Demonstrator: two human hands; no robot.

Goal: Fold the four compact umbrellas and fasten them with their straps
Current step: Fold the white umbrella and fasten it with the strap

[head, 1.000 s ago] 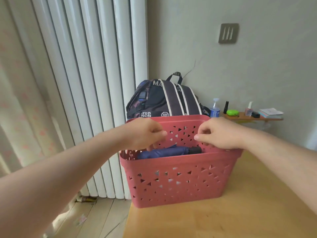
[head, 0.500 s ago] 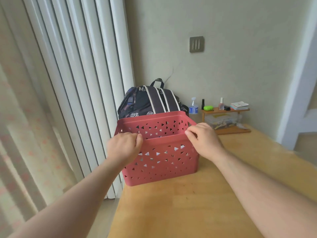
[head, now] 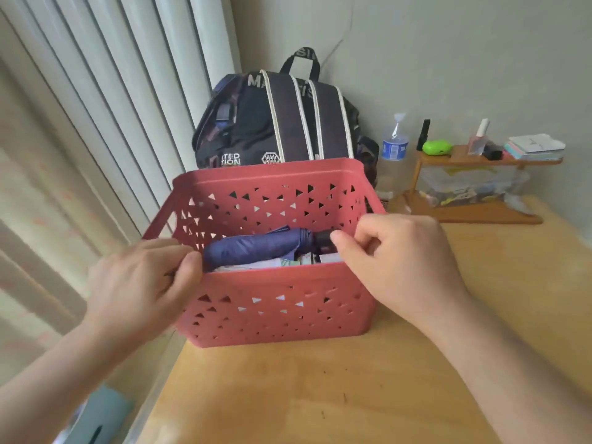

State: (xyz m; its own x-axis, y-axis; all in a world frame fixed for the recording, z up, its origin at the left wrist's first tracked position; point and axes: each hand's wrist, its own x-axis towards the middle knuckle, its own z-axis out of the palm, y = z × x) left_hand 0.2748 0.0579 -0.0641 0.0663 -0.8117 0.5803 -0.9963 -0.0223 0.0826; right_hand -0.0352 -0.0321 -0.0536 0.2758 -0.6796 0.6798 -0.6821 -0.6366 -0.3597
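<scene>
**Both hands at the basket rim**

A red basket (head: 275, 302) stood on the wooden table (head: 320, 395) at mid-frame. The left hand (head: 141, 283) and right hand (head: 400, 261) each pinched its near rim, fingers closed on the plastic. Inside lay a folded navy umbrella (head: 256, 248), on top of paler folded things. A dark backpack (head: 275, 123) stood behind the basket.
</scene>
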